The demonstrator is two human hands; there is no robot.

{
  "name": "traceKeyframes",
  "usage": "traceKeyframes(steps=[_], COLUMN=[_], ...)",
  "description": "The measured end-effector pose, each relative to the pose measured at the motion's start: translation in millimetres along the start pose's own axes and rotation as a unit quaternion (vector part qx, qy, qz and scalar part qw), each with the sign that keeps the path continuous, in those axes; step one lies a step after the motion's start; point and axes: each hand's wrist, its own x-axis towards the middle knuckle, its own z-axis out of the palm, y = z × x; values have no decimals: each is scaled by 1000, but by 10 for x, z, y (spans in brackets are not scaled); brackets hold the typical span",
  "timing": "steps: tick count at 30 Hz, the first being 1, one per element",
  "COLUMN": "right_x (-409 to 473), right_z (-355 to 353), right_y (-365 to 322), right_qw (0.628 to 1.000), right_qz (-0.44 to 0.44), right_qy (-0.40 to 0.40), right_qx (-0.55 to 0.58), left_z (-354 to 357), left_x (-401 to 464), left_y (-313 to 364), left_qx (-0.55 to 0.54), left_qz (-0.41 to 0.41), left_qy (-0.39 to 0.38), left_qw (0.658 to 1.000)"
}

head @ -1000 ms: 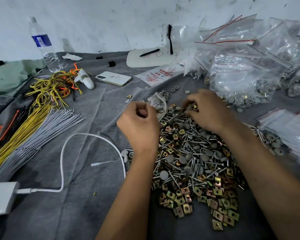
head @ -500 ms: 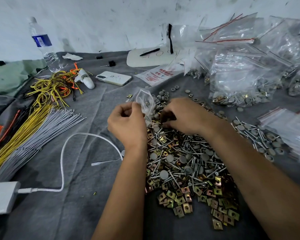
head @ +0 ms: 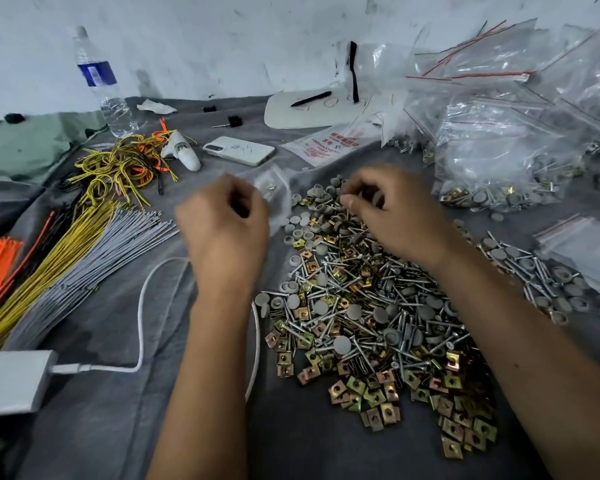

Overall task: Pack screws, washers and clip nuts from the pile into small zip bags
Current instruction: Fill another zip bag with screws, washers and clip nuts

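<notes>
Grey cloth carries the pile under the right hand, fingers curled picking at its far edge, while the left hand pinches a blurred zip bag just beside; parts may miss its limp mouth.

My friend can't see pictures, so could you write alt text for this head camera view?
A person's left hand holds a small clear zip bag while the right hand picks at a pile of screws, grey washers and brass clip nuts on grey cloth. Filled bags heap behind.
</notes>
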Motion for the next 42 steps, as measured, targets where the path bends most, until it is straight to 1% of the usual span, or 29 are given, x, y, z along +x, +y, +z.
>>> traceKeyframes(steps=[1, 3, 5, 7, 10, 16, 21, 23, 25, 27, 28, 30, 32, 34, 37, 42], right_x=[-19, -45, -39, -22, 1, 100, 125, 108, 83, 83, 87, 96, 78, 69, 96, 80], right_z=[22, 80, 159, 236, 303, 365, 386, 390, 382, 362, 355, 367, 407, 448, 427, 348], right_y=[-68, -192, -240, -197, -134, -199, -208, -217, -230, -216, -203, -173, -151, -157, -199, -227], right_qw=[999, 992, 989, 992, 993, 993, 993, 997, 998, 996, 998, 996, 980, 961, 951, 946], right_qz=[-28, -73, -82, -56, -27, -58, -57, -49, -47, -48, -48, -47, -46, -36, -21, -15], right_qy=[3, -29, -74, -101, -111, -91, -89, -56, -4, 23, 9, -70, -148, -196, -234, -258], right_qx=[33, 96, 102, 59, 31, -45, -43, -5, 51, 66, 44, -34, -124, -194, -202, -194], left_z=[45, 142, 226, 268, 269, 263, 254, 248, 240, 233, 232, 228, 220, 216, 221, 224], left_x=[-59, -162, -213, -228, -232, -244, -231, -232, -235, -232, -231, -232, -237, -232, -209, -211], left_y=[-17, -21, -32, -49, -40, -50, -58, -51, -52, -58, -56, -50, -43, -53, -69, -59], left_qx=[1, -33, -62, -76, -89, -82, -83, -82, -96, -114, -115, -116, -119, -120, -126, -136], left_qz=[6, -25, -61, -78, -81, -70, -99, -107, -128, -150, -154, -156, -154, -155, -171, -170], left_qy=[-44, -99, -110, -89, -51, -2, 11, 19, 41, 75, 92, 118, 134, 158, 189, 185], left_qw=[999, 994, 990, 990, 991, 994, 992, 991, 986, 979, 977, 974, 972, 968, 959, 958])
